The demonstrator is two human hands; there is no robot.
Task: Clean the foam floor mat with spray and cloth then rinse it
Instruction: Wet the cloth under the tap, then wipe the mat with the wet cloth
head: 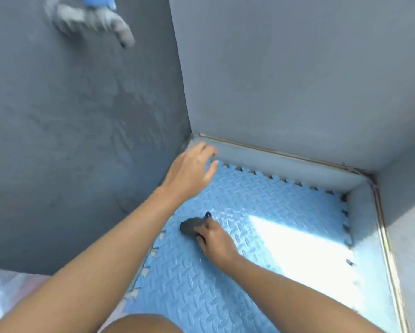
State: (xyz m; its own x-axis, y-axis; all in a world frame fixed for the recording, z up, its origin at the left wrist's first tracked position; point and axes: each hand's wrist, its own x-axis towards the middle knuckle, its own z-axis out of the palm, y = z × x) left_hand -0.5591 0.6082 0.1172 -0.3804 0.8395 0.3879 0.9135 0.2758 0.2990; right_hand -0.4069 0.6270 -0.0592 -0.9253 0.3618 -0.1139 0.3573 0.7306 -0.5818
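Note:
A light blue foam floor mat (261, 203) with a diamond-plate pattern and toothed edges lies flat in the corner of a grey basin. My right hand (214, 239) presses a dark grey cloth (190, 225) onto the mat near its left side. My left hand (192, 170) hovers with fingers spread over the mat's far left corner, by the wall, holding nothing. No spray bottle shows in this view.
A grey tap (93, 19) with a blue handle juts from the left wall high up. Grey walls (285, 80) close the corner on the left, back and right. A raised ledge (297, 164) runs around the mat. Sunlight falls on the mat's right half. My knee (139, 324) is at the bottom.

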